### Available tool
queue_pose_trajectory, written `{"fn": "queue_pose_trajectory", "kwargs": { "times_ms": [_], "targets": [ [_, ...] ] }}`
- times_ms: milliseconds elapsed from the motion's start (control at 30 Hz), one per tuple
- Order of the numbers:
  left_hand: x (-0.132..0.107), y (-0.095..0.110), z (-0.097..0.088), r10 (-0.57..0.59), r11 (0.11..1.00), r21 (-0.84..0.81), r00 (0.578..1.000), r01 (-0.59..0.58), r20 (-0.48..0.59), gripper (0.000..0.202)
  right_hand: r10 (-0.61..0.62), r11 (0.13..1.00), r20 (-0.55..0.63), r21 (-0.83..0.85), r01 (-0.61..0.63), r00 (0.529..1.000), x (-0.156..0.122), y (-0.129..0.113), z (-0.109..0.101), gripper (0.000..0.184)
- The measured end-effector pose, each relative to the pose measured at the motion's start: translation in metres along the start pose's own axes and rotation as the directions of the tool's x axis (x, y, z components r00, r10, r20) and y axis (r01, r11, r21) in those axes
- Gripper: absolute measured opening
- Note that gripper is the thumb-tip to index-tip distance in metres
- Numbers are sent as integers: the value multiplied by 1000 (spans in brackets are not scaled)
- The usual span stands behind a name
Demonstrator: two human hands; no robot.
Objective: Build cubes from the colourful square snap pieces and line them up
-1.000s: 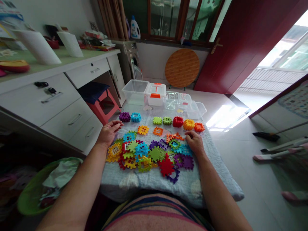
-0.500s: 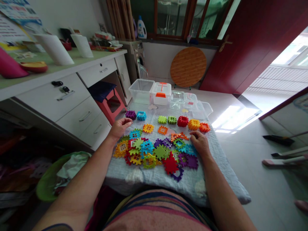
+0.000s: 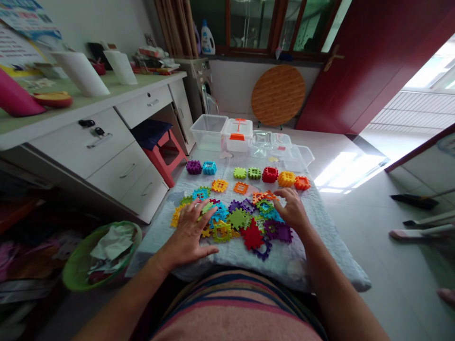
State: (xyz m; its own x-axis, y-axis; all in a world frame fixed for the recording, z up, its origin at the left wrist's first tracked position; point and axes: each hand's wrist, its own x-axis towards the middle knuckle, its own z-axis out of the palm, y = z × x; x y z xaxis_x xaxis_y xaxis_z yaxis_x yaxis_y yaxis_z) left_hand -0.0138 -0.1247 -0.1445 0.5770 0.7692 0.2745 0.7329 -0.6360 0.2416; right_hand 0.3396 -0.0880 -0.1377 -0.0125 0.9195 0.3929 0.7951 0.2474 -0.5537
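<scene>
A heap of flat, toothed plastic tiles (image 3: 234, 220) in many colours lies on a pale blue quilt (image 3: 320, 265) over a low table. My left hand (image 3: 190, 232) lies flat on the left side of the heap, fingers spread, covering several tiles. My right hand (image 3: 293, 208) rests on the right side of the heap, fingers apart, tips touching green and orange tiles. Beyond the heap stands a row of built cubes: purple (image 3: 194, 166), blue (image 3: 209, 167), green (image 3: 254, 173), red (image 3: 270, 174), yellow-orange (image 3: 286, 178) and orange (image 3: 302, 183).
Clear plastic boxes (image 3: 209, 131) and one with an orange latch (image 3: 237, 135) stand at the quilt's far edge. A white desk with drawers (image 3: 106, 151) and a red stool (image 3: 161, 149) are left. A green basket (image 3: 76, 265) sits on the floor at lower left. Tiled floor lies right.
My left hand has come back from near the purple cube and now lies flat on the left of the heap. My right hand has opened its fingers a little on the right side.
</scene>
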Motion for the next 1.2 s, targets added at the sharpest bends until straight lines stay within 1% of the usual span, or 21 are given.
{"fn": "queue_pose_trajectory", "kwargs": {
  "times_ms": [33,67,100,133,200,233,300,400,500,600,733,900,1067,1200],
  "targets": [
    [-2,1,5,8,1000,13,1000,-8,-10,97,-81,996,83,-23,84,993,-6,-15,-3,26],
    [-3,2,10,14,1000,22,1000,-13,-18,97,-145,988,167,-30,152,975,-13,-29,-5,29],
    [-3,2,13,15,999,28,1000,-15,-23,96,-190,979,242,-27,202,952,-22,-43,-5,37],
    [-2,2,16,12,999,33,1000,-11,-28,94,-218,971,305,-28,237,927,-31,-54,-3,50],
    [2,1,20,1,999,36,999,1,-46,88,-229,959,400,-60,275,887,-47,-69,5,76],
    [4,0,22,-2,999,36,998,4,-58,85,-219,957,419,-84,278,881,-53,-72,10,82],
    [8,-1,25,0,999,38,997,3,-80,79,-195,957,432,-115,268,881,-61,-73,19,88],
    [16,0,28,11,999,51,994,-5,-107,75,-197,958,411,-110,263,890,-61,-68,26,84],
    [24,3,28,-5,998,64,994,12,-111,72,-211,962,368,-88,260,905,-56,-66,26,76],
    [32,7,29,-50,996,71,993,58,-106,70,-202,966,330,-86,242,922,-51,-66,27,71],
    [42,13,29,-125,988,69,984,135,-128,65,-200,967,292,-96,237,935,-45,-67,33,65],
    [56,19,27,-224,970,69,966,234,-130,59,-188,969,232,-115,219,954,-35,-72,46,48],
    [64,20,25,-271,961,20,951,277,-149,52,-202,961,223,-144,237,954,-30,-78,52,34],
    [67,17,28,-317,948,-65,927,311,-198,41,-139,969,172,-178,170,975,-30,-78,48,30]
  ]
}}
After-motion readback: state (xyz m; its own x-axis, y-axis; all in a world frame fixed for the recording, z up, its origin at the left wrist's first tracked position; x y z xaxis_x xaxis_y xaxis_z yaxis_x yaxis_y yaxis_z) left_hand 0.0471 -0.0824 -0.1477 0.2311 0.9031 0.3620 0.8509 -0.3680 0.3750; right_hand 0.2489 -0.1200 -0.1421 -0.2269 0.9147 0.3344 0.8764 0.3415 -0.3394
